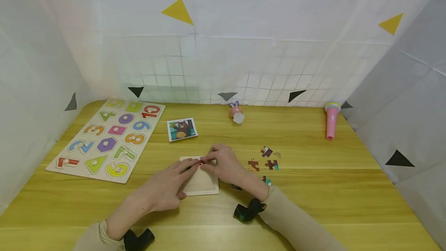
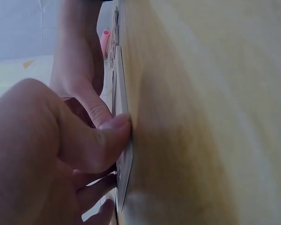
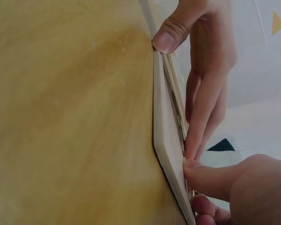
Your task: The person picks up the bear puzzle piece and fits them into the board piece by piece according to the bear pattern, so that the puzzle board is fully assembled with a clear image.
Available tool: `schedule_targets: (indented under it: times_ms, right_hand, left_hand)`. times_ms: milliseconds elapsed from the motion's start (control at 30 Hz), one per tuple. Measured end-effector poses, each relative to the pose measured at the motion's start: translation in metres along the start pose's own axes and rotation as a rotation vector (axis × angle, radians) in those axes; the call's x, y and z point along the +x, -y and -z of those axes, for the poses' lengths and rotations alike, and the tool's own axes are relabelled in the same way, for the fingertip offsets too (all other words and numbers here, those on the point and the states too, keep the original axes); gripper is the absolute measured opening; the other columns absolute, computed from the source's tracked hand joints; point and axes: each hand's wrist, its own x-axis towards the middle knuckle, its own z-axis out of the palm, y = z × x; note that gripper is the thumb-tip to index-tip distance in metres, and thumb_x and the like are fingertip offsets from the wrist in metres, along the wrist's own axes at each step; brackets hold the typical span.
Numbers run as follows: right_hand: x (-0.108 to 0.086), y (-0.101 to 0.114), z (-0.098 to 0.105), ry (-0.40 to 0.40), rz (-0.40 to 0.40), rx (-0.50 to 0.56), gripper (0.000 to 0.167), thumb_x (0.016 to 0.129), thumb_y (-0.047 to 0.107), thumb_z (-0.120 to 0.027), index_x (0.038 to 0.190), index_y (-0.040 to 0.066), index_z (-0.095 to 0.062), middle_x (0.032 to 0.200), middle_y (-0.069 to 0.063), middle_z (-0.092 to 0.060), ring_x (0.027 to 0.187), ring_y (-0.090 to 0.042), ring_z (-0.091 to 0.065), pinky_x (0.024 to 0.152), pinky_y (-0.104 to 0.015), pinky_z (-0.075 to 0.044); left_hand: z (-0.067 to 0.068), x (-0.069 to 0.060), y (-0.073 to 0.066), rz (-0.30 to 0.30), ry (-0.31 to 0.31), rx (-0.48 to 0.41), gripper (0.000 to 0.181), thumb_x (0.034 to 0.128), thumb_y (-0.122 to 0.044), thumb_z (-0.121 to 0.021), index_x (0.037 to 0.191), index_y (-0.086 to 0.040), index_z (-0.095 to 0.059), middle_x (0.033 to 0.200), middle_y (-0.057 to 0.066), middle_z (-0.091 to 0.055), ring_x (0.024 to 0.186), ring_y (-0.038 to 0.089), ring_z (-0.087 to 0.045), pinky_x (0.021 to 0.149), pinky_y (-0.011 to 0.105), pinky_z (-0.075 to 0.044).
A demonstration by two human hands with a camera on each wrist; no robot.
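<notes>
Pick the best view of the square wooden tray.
Head: shows the tray from above, rim and inside, though left hand and right hand cover part. Both wrist views show it nearly edge-on.

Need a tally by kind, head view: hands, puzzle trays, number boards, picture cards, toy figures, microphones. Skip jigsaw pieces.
Hands: 2 (left hand, right hand)
Puzzle tray: 1
Number board: 1
Picture card: 1
Toy figure: 1
Microphone: 1
Total: 7
</notes>
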Motion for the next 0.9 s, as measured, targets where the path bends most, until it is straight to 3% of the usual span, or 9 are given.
schedule_targets:
  times_ms: [200, 400, 633, 900]
  right_hand:
    - [0.000, 0.000, 0.000, 0.000, -0.009, 0.008, 0.017, 0.086, 0.021, -0.080, 0.101, 0.014, -0.081, 0.091, 0.002, -0.066, 0.081, -0.016, -0.052, 0.078, -0.032, -0.039]
    - [-0.003, 0.000, -0.001, 0.005, -0.008, -0.002, 0.015, 0.087, 0.020, -0.079, 0.100, 0.012, -0.079, 0.090, 0.001, -0.066, 0.086, -0.016, -0.053, 0.084, -0.037, -0.038]
    - [-0.010, 0.002, 0.001, 0.000, 0.022, -0.006, 0.020, 0.089, 0.018, -0.077, 0.109, 0.012, -0.076, 0.094, -0.001, -0.065, 0.089, -0.017, -0.053, 0.082, -0.036, -0.037]
    - [-0.021, -0.004, 0.009, -0.067, 0.038, 0.057, 0.030, 0.087, 0.012, -0.078, 0.115, 0.004, -0.072, 0.099, -0.006, -0.066, 0.093, -0.021, -0.062, 0.081, -0.035, -0.052]
  left_hand:
    - [0.002, 0.000, -0.003, 0.023, 0.029, -0.008, 0.082, 0.0843, -0.014, -0.068, 0.157, -0.009, -0.031, 0.165, 0.006, -0.026, 0.145, 0.026, -0.038, 0.104, 0.045, -0.050]
    - [0.002, 0.003, -0.004, 0.023, 0.039, -0.021, 0.081, 0.0845, -0.014, -0.069, 0.157, -0.010, -0.034, 0.163, 0.005, -0.029, 0.149, 0.026, -0.032, 0.110, 0.046, -0.045]
    - [0.003, 0.004, -0.004, 0.027, 0.050, -0.034, 0.081, 0.0826, -0.013, -0.069, 0.156, -0.010, -0.035, 0.164, 0.005, -0.029, 0.149, 0.028, -0.031, 0.113, 0.049, -0.041]
    - [0.004, 0.005, -0.004, 0.038, 0.049, -0.053, 0.081, 0.0815, -0.011, -0.070, 0.155, -0.010, -0.037, 0.163, 0.002, -0.031, 0.149, 0.027, -0.031, 0.117, 0.049, -0.037]
